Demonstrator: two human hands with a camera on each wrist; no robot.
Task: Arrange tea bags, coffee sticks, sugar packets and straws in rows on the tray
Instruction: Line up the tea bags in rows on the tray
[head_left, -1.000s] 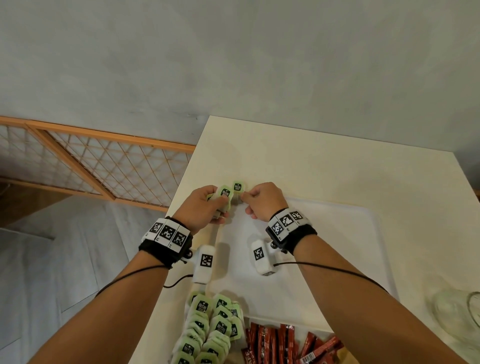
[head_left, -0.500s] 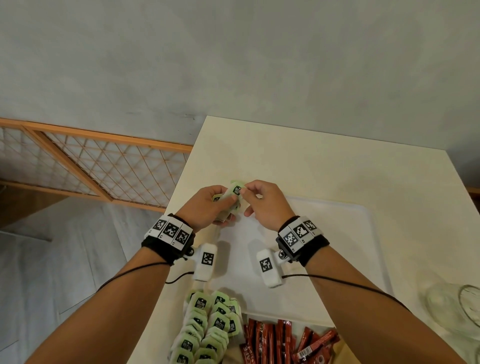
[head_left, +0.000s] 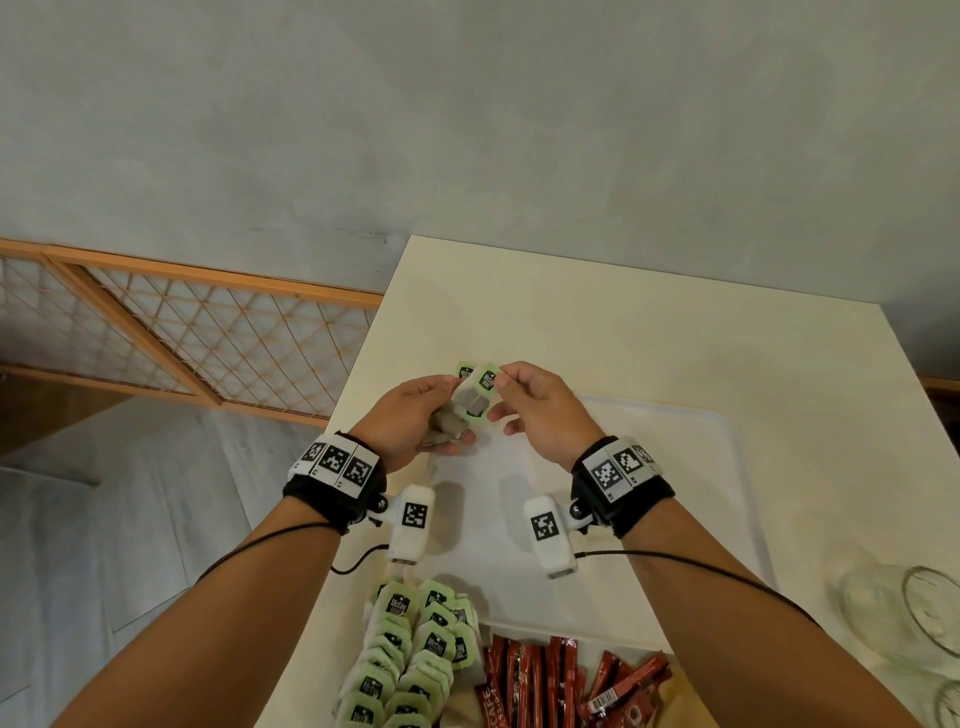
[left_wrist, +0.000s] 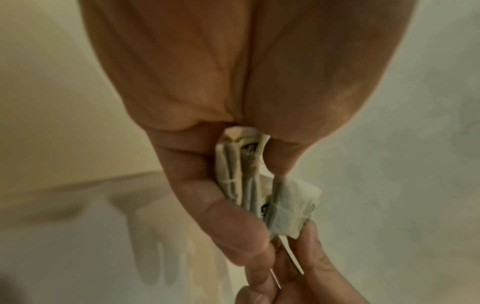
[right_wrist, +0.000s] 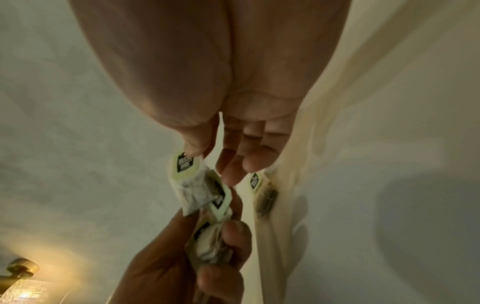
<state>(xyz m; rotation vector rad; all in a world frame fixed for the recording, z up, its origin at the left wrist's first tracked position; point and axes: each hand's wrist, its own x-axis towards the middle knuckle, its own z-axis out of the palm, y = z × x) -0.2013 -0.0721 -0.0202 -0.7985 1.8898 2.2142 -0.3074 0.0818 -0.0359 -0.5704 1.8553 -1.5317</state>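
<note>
My left hand grips a small bundle of tea bags above the white tray's far left corner. Right beside it, my right hand pinches the green tag of one tea bag, which still touches the bundle. One tea bag lies flat at the tray's far left corner. The left wrist view has the bundle squeezed between thumb and fingers. In the right wrist view, the pinched tea bag hangs over the bundle, and the laid tea bag lies beyond.
A pile of green-tagged tea bags lies at the near left, red coffee sticks beside it. Clear glass jars stand at the near right. The table's left edge drops to the floor by a wooden lattice screen.
My right hand left one tea bag at the tray's far left corner, came back to the bundle and took another by its tag. Both hands rose slightly.
</note>
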